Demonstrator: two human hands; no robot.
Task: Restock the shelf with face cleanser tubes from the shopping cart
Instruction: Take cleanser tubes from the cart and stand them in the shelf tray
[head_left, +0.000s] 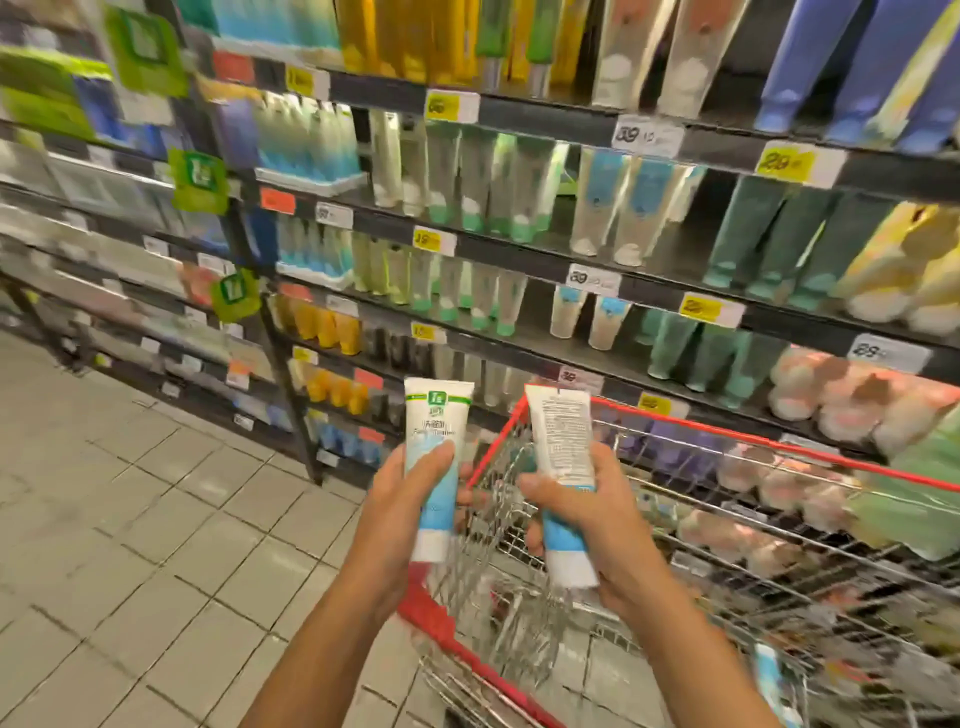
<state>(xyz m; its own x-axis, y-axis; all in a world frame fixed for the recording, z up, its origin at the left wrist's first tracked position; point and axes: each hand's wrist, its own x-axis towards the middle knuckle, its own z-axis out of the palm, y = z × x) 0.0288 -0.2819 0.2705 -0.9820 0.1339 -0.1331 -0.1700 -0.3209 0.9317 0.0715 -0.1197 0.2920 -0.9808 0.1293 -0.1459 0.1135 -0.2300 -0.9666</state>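
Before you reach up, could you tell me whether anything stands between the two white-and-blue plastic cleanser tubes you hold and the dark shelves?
Nothing visible does. The left hand grips one white-and-blue plastic tube, the right hand the other tube, both above the red-rimmed wire cart, which fronts only the lower shelves.

One left hand (402, 512), one right hand (605, 527), two cleanser tubes (437, 431) (563, 441), one red-rimmed shopping cart (727, 431).
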